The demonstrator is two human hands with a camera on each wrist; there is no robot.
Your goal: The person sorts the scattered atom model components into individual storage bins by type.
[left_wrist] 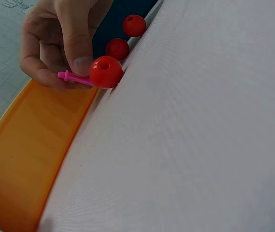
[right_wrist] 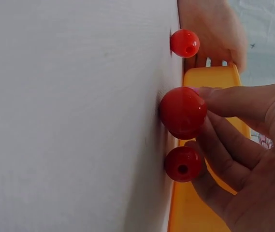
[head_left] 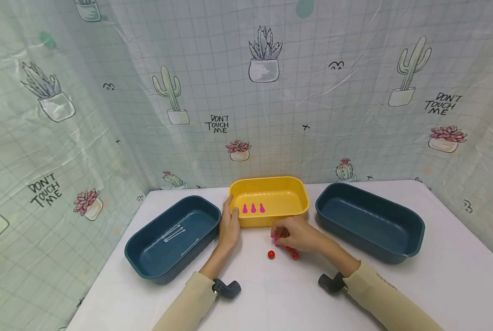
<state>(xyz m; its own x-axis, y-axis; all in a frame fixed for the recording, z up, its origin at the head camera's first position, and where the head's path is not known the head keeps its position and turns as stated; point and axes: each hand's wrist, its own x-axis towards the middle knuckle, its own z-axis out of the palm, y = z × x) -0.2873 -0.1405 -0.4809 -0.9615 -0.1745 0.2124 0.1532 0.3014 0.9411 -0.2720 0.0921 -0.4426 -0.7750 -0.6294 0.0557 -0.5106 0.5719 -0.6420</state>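
My right hand (head_left: pixel 297 233) pinches a small pink peg (left_wrist: pixel 74 78) with a flared collar between thumb and fingers, just above the white table in front of the yellow bin (head_left: pixel 271 221). Red beads with holes lie close to it: one red bead (head_left: pixel 271 254) apart on the left, another red bead (head_left: pixel 295 255) below the fingers, and others partly hidden by the hand. At the yellow bin's left end, my left hand (head_left: pixel 229 230) grips the wall and rim. Inside that bin lie three pink pieces (head_left: pixel 253 208) in a row.
A dark blue bin (head_left: pixel 147 272) on the left holds several thin pale rods (head_left: pixel 174 233). Another dark blue bin (head_left: pixel 370 218) stands on the right. Behind the bins hangs a cactus-printed curtain (head_left: pixel 271 115).
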